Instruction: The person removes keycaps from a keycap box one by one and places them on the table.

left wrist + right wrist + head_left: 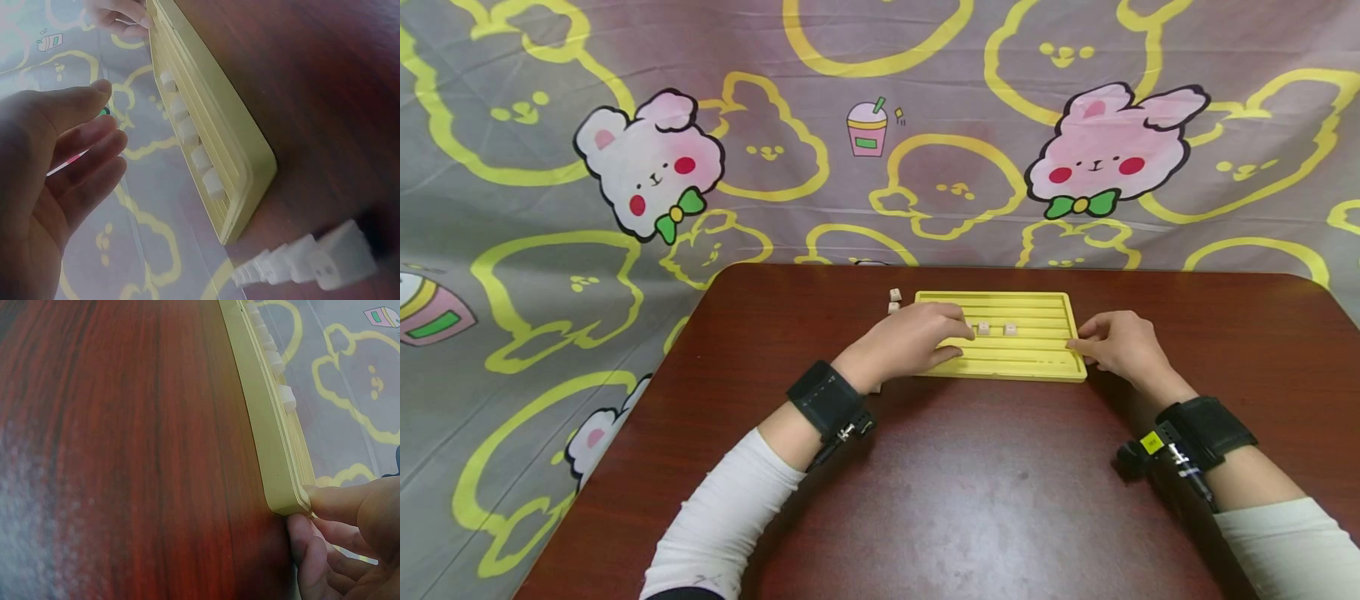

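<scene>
A shallow yellow tray (1000,368) with raised ridges lies on the table. Several small white keycap-like blocks (983,328) stand in a row within it, also visible as pale blocks (188,131) in the left wrist view. Over the tray's left part is my left hand (917,337), hiding some of the row; its thumb and fingers are apart with nothing seen between them. At the tray's right end, my right hand (1123,346) pinches the rim between thumb and fingers. The right wrist view shows the thumb (340,503) on top of the tray corner.
Beyond the tray's left end, more loose white blocks (340,256) stand in a line on the brown table (970,492), partly covered by the left hand in the head view. A patterned cloth (947,108) hangs behind the table's far edge.
</scene>
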`<action>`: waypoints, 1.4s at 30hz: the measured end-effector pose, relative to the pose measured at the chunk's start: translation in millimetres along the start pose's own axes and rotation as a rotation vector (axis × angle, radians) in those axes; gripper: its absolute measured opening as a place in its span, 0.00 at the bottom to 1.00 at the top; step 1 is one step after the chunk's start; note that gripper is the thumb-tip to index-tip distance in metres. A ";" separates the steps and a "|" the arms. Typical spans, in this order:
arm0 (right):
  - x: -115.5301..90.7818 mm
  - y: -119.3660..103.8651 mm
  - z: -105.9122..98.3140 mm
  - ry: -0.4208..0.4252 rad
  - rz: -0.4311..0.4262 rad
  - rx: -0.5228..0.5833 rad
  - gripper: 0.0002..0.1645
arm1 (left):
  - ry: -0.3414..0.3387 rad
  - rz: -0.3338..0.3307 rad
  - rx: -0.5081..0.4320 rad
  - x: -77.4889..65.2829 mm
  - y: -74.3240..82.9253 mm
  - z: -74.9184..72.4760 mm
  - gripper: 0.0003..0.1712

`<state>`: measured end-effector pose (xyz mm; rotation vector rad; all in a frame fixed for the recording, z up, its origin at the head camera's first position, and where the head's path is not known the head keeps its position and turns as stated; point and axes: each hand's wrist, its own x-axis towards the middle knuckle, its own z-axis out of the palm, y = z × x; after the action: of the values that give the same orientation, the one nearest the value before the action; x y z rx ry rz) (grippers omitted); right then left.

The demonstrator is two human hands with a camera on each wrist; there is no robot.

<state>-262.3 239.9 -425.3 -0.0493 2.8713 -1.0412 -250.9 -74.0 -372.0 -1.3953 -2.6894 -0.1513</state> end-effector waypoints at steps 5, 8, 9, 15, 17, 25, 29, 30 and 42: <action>-0.1 -1.6 -0.6 -0.005 -0.007 -0.003 0.23 | -0.001 -0.011 -0.014 13.1 2.0 0.5 0.16; -0.1 -2.0 -1.0 -0.009 -0.012 -0.003 0.24 | 0.000 -0.011 -0.015 21.1 2.5 1.9 0.15; -0.2 -2.1 -1.3 -0.008 -0.013 -0.006 0.24 | 0.001 -0.011 -0.015 23.7 2.8 2.1 0.15; -0.6 -0.8 -2.3 -0.007 -0.007 -0.027 0.23 | 0.012 -0.020 -0.019 38.3 4.0 3.8 0.17; -0.5 -0.5 -2.4 -0.006 -0.007 -0.030 0.23 | 0.015 -0.026 -0.011 43.0 4.2 5.3 0.17; -0.3 -2.0 -2.6 -0.008 0.004 -0.026 0.23 | 0.023 -0.050 0.009 58.5 7.4 10.8 0.19; 0.6 -1.2 -2.9 -0.012 0.001 -0.021 0.23 | 0.025 -0.055 0.004 63.3 8.7 12.5 0.18; 0.8 -0.9 -3.1 -0.011 -0.001 -0.021 0.23 | 0.024 -0.057 0.005 64.3 8.9 12.8 0.18; 0.7 -0.4 -3.5 -0.015 -0.015 -0.019 0.23 | -0.003 -0.120 -0.025 77.1 7.7 23.7 0.20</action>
<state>-263.4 241.8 -422.5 -0.0788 2.8722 -1.0120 -289.9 -4.0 -384.3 -1.2420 -2.7835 -0.1932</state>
